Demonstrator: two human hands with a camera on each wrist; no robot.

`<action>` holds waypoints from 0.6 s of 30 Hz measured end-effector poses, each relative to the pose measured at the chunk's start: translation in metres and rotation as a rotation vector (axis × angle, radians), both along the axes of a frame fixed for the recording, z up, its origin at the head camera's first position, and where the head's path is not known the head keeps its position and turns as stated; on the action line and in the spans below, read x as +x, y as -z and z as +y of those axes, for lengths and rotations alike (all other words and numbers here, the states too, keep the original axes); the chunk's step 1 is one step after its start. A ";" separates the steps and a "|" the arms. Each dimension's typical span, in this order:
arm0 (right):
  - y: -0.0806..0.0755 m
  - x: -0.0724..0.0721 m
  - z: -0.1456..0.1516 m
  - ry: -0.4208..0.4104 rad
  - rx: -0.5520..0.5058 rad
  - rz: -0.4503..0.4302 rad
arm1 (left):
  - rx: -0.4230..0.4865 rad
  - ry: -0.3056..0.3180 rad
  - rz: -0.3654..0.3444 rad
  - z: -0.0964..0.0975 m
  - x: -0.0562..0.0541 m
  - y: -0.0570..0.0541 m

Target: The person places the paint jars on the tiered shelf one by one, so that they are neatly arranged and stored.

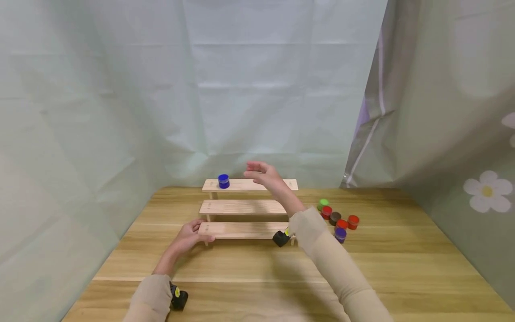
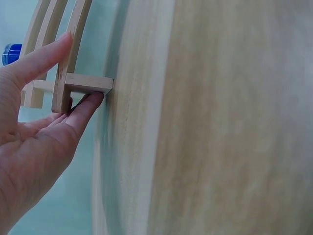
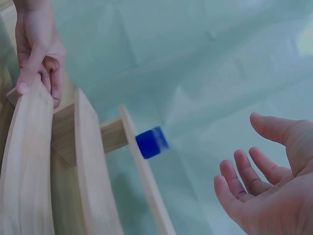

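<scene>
Pale sheeting (image 1: 257, 80) hangs behind the wood-grain table (image 1: 225, 286) where someone is working. From where I stand, the left hand (image 1: 190, 237) grips the near-left corner of a three-tier wooden stand (image 1: 241, 230), thumb over the lowest board, fingers underneath. The right hand (image 1: 265, 175) is free, fingers loosely bent, raised near the top board. On that board, toward its left end, sits a blue jar (image 1: 223, 181). Right of the stand, jars cluster on the tabletop: one green (image 1: 323, 204), one dark (image 1: 335, 218), one purple-blue (image 1: 339, 235) and three red (image 1: 353, 222). Farther right, a greyish curtain (image 1: 438, 134) bears a white flower (image 1: 487, 191).
</scene>
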State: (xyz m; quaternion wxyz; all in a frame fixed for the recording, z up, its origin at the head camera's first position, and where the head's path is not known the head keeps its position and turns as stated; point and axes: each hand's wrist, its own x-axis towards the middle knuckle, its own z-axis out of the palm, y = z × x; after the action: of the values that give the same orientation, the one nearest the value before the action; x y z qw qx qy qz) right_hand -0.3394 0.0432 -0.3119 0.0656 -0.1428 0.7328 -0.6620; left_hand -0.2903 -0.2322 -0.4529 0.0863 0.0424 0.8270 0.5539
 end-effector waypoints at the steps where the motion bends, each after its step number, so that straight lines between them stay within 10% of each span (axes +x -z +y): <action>1: -0.001 0.002 0.004 0.003 -0.004 0.007 | -0.007 0.001 0.005 -0.001 -0.001 0.000; 18: 0.004 0.027 0.078 0.130 -0.028 0.019 | -0.025 0.003 0.005 -0.015 -0.001 -0.001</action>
State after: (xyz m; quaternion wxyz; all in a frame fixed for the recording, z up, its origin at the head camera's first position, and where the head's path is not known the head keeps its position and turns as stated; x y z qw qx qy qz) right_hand -0.3120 0.1215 -0.3159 0.0137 -0.1019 0.7319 -0.6736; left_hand -0.2911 -0.2475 -0.4522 0.0854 0.0439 0.8340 0.5434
